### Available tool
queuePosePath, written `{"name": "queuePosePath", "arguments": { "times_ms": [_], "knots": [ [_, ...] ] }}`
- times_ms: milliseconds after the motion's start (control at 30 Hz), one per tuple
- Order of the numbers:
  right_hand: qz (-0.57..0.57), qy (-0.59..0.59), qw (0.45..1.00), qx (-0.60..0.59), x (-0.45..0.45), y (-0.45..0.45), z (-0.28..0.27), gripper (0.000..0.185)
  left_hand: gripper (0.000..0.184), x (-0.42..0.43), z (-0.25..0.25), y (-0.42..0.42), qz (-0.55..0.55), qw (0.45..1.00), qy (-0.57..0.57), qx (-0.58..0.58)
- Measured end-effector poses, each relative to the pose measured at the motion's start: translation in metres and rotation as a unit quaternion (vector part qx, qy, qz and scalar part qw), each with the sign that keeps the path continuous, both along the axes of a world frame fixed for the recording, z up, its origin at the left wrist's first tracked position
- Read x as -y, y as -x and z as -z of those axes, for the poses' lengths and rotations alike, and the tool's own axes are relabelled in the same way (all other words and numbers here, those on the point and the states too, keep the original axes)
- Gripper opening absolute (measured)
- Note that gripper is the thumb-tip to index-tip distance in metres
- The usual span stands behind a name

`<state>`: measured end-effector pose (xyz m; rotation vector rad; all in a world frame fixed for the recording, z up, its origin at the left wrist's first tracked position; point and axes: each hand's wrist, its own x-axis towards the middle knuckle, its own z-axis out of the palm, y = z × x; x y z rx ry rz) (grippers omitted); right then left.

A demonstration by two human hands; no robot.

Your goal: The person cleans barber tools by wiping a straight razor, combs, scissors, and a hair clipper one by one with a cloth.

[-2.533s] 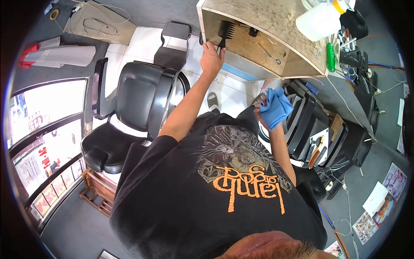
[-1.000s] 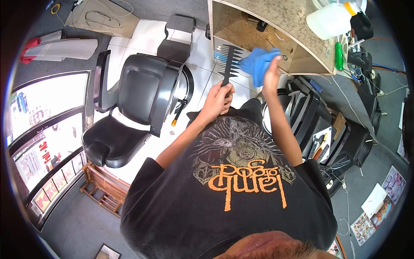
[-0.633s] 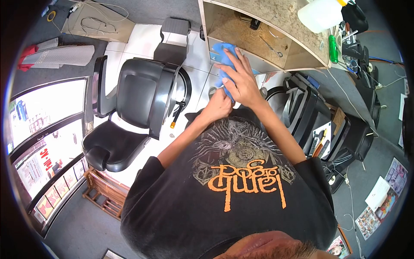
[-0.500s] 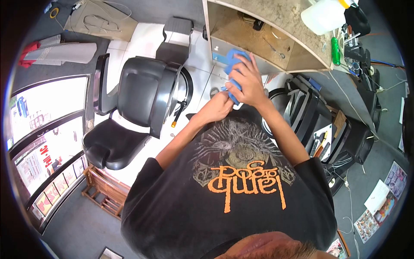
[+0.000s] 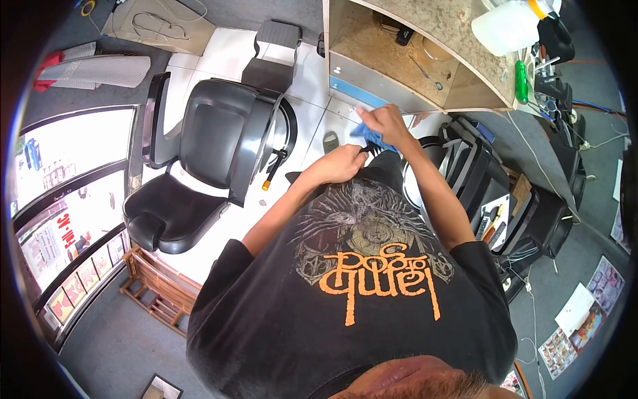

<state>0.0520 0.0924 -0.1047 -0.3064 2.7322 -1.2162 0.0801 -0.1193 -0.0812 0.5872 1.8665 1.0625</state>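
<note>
Grey floor and white tiles spread beneath a person in a black T-shirt (image 5: 359,319) with orange lettering, in a room crowded with black chairs. In front of the shirt, near the centre of the frame, the left hand (image 5: 340,165) is closed around the end of a black toothed comb (image 5: 371,149). The right hand (image 5: 392,126) is partly curled over a crumpled blue cloth (image 5: 373,135), which covers part of the comb; how firmly it presses cannot be told.

A grey sandal (image 5: 331,141) shows on the tiles just beyond the hands. Above them, the pale wooden cabinet (image 5: 455,30) with an open compartment blocks the upper side; metal scissors (image 5: 425,73) and a small black object (image 5: 404,35) lie inside it. On its worn top, at the upper right, are a translucent white bottle (image 5: 506,30) with an orange collar and a green-handled tool (image 5: 522,82).

To the left, a large black padded chair (image 5: 216,136) closes off that side, with a brown wooden rack (image 5: 159,289) at the lower left. On the right, folded-looking black chairs (image 5: 482,179) crowd near the right forearm, beside a white tray (image 5: 503,207) of tools.
</note>
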Motion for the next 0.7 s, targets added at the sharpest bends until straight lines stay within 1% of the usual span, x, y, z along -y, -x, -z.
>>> {"name": "queuePosePath", "arguments": {
  "times_ms": [33,67,100,133,167,200,233,267,300,333,367,400,467,500,533,600,633,667,700],
  "knots": [
    [0.09,0.079,0.991,0.061,0.0,0.002,0.0,0.069,0.043,0.001,0.001,0.0,0.011,0.999,0.015,-0.032],
    [0.195,0.138,0.967,0.086,-0.016,0.009,0.042,0.067,0.044,0.002,0.002,-0.001,0.021,0.997,0.029,-0.063],
    [0.296,0.196,0.929,0.109,-0.041,0.014,0.085,0.065,0.049,0.008,0.025,-0.011,0.004,0.998,-0.008,-0.062],
    [0.365,0.261,0.887,0.105,-0.057,0.016,0.081,0.059,0.051,0.013,0.01,-0.011,-0.029,0.999,0.008,0.026],
    [0.432,0.323,0.836,0.1,-0.071,0.019,0.075,0.054,0.053,0.018,-0.021,-0.007,-0.061,0.991,0.023,0.113],
    [0.456,0.492,0.738,0.078,-0.08,0.023,0.072,0.048,0.054,0.022,-0.037,-0.004,-0.091,0.975,0.038,0.199],
    [0.465,0.639,0.611,0.055,-0.095,0.024,0.072,0.042,0.061,0.026,-0.037,-0.006,-0.174,0.95,0.054,0.252],
    [0.317,0.692,0.644,0.08,-0.124,0.006,0.09,0.037,0.065,0.034,-0.03,-0.003,-0.213,0.949,0.018,0.231],
    [0.162,0.718,0.668,0.109,-0.153,-0.013,0.107,0.033,0.065,0.039,-0.012,0.0,-0.237,0.947,-0.022,0.215],
    [0.204,0.728,0.648,0.095,-0.135,-0.024,0.075,0.032,0.065,0.042,0.002,0.003,-0.26,0.943,-0.063,0.196],
    [0.222,0.738,0.627,0.111,-0.121,-0.027,0.055,0.032,0.051,0.042,-0.001,0.006,-0.289,0.93,-0.046,0.222],
    [0.241,0.748,0.606,0.127,-0.106,-0.03,0.036,0.033,0.047,0.037,-0.005,0.007,-0.31,0.927,-0.063,0.202],
    [0.278,0.765,0.558,0.16,-0.079,-0.032,0.009,0.037,0.041,0.02,-0.014,0.007,-0.354,0.917,-0.093,0.159],
    [0.296,0.773,0.533,0.176,-0.07,-0.033,0.002,0.04,0.032,0.013,-0.019,0.008,-0.381,0.895,-0.143,0.181],
    [0.314,0.78,0.506,0.191,-0.067,-0.035,0.0,0.043,0.032,0.009,-0.022,0.007,-0.384,0.893,-0.159,0.175],
    [0.204,0.84,0.475,0.164,-0.07,-0.044,0.034,0.05,0.031,0.004,-0.027,0.005,-0.388,0.887,-0.191,0.161],
    [0.196,0.838,0.483,0.163,-0.055,-0.043,0.021,0.05,0.031,0.003,-0.024,0.005,-0.376,0.888,-0.209,0.16],
    [0.188,0.835,0.491,0.161,-0.04,-0.042,0.012,0.05,0.03,0.003,-0.023,0.005,-0.366,0.896,-0.198,0.155],
    [0.207,0.839,0.473,0.172,-0.031,-0.041,0.011,0.051,0.029,0.001,-0.026,0.005,-0.355,0.903,-0.188,0.15]
  ]
}}
